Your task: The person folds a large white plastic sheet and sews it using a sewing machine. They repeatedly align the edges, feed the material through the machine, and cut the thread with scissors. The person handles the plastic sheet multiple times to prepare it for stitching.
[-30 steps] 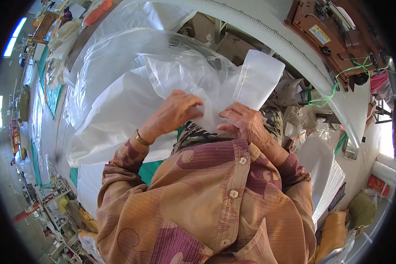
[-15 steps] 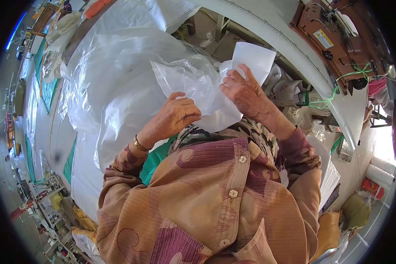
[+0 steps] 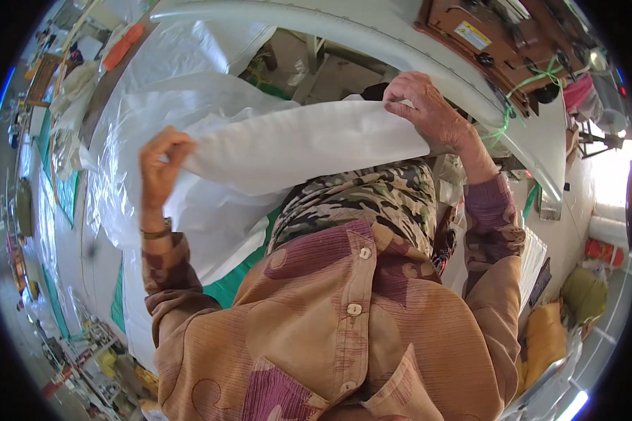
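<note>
A white translucent plastic sheet (image 3: pixel 309 144) is stretched out in a long strip across my lap, between my two hands. My left hand (image 3: pixel 163 165) pinches its left end, thumb and fingers closed on the edge. At the upper right corner, my right hand (image 3: pixel 428 109) grips the other end with bent fingers. Beyond and left of the strip lies a large heap of the same shiny clear plastic sheeting (image 3: pixel 137 133). Part of it hangs down by my left forearm.
A brown machine (image 3: pixel 498 49) with a yellow label stands at the upper right, green string (image 3: pixel 502 130) hanging from it. A pale table edge (image 3: pixel 400 52) curves across the top. An orange cloth (image 3: pixel 124 47) lies upper left; yellow sacks (image 3: pixel 543 344) sit lower right.
My hands have moved apart, left hand to the left and right hand to the right. The crumpled plastic between them is now drawn out into a long strip.
</note>
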Tool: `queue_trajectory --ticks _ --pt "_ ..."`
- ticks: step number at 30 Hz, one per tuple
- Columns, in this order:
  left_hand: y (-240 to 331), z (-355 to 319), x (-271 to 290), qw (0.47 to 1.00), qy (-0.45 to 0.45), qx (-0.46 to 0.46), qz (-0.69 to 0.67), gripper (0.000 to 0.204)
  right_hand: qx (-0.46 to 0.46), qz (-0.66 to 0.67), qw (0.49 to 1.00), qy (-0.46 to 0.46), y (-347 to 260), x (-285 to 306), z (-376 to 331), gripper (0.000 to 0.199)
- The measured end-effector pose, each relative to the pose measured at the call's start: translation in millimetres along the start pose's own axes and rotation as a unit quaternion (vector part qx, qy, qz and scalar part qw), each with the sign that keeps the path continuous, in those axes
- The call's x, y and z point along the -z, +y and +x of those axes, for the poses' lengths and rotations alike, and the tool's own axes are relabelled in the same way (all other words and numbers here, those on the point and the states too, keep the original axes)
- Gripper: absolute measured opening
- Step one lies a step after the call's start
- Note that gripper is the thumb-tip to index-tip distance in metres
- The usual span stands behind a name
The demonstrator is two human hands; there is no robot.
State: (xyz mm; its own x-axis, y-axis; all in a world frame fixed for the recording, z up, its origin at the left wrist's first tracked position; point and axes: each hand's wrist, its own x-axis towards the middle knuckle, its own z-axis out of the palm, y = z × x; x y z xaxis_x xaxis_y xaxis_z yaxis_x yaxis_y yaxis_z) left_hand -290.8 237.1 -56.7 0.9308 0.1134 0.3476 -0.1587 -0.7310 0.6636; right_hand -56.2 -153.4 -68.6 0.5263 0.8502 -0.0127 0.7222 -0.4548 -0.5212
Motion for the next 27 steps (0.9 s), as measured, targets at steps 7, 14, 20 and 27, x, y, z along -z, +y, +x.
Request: queue_trajectory --ticks 7,14,20,27 --pt "-18.4 66.2 58.7 0.997 -0.006 -0.013 0.074 0.008 -0.022 0.302 0.953 0.009 -30.2 35.6 -13.0 0.035" --pt "83.7 92.3 -30.3 0.991 0.02 -0.127 0.028 0.032 0.024 0.366 0.93 -0.021 -65.3 39.8 -9.5 0.029" --pt "147.7 85.7 -104.4 0.984 -0.114 -0.125 -0.054 0.012 0.014 0.333 0.943 -0.006 -64.9 39.4 -14.1 0.035" --pt "138.1 95.1 -112.2 0.966 -0.154 -0.086 -0.191 0.016 0.05 0.394 0.915 0.068 -18.9 21.7 -36.3 0.083"
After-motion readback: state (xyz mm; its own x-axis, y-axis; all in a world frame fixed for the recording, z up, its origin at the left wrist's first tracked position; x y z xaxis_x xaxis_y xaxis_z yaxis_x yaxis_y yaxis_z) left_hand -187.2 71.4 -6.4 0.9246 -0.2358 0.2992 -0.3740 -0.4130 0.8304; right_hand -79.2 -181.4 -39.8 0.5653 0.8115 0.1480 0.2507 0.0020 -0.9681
